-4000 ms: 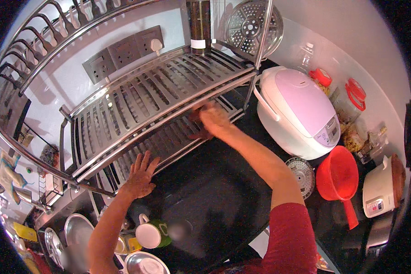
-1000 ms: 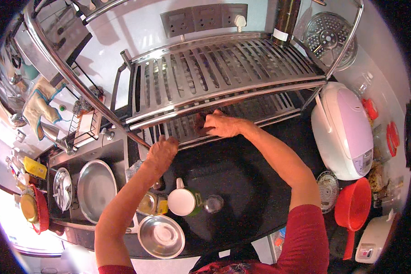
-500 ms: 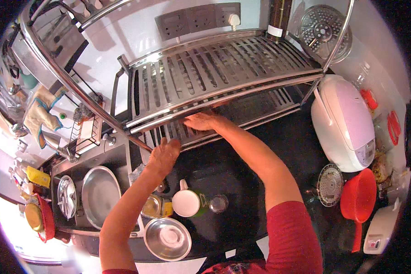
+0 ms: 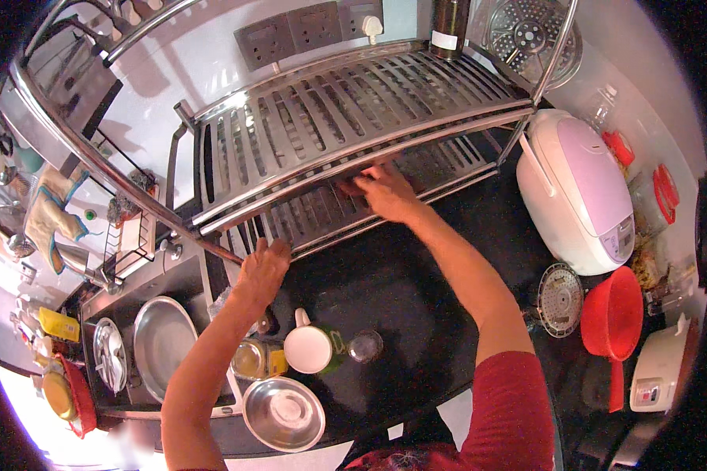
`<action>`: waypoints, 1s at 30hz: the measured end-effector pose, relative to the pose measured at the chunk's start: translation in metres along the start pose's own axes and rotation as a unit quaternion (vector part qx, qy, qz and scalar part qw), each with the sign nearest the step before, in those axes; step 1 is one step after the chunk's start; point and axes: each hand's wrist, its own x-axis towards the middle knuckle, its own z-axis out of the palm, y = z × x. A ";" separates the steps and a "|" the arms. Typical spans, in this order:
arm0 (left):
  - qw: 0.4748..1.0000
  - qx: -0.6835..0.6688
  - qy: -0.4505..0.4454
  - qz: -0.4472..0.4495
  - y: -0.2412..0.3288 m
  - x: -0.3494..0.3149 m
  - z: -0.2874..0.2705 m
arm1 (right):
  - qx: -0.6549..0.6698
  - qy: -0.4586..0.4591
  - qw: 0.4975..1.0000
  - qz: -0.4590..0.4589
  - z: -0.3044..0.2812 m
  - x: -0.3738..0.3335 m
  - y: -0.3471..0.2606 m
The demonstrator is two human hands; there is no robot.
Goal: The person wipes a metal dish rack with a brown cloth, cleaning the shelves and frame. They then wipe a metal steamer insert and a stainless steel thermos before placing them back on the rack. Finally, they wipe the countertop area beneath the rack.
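Note:
A steel dish rack [image 4: 330,129] with two slatted shelves stands over the black counter. At the left front end of its lower shelf [image 4: 310,216], my left hand [image 4: 263,275] has its fingers curled on the front rail. My right hand [image 4: 389,195] reaches in between the two shelves, low over the lower slats. Its fingertips fall in the shadow under the upper shelf, where a dim reddish patch shows; whether it is a cloth or a reflection I cannot make out.
Below my hands stand a white mug [image 4: 308,348], a small glass [image 4: 365,345], a yellow-labelled jar [image 4: 251,359] and a steel bowl [image 4: 283,414]. A sink [image 4: 204,385] lies left. Rightward are a rice cooker [image 4: 577,192], a red strainer-like pan [image 4: 614,314] and a perforated steel disc [image 4: 560,300].
My right hand has slid to the right along the lower shelf, deeper under the upper one. The left hand stays on the rail. The whole view has shifted slightly.

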 end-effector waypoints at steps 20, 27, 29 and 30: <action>0.998 -0.051 -0.012 -0.036 0.000 0.000 0.001 | 0.064 -0.037 0.995 0.060 0.013 0.020 -0.086; 0.997 -0.065 0.035 -0.019 0.000 -0.006 0.009 | -0.045 0.192 0.979 0.060 0.026 0.035 -0.026; 0.996 -0.072 0.041 -0.019 0.000 -0.005 0.009 | -0.038 0.200 0.964 0.169 0.020 0.035 0.013; 0.997 -0.067 0.035 -0.021 0.000 -0.005 0.007 | -0.050 0.124 0.968 0.213 0.007 0.032 0.030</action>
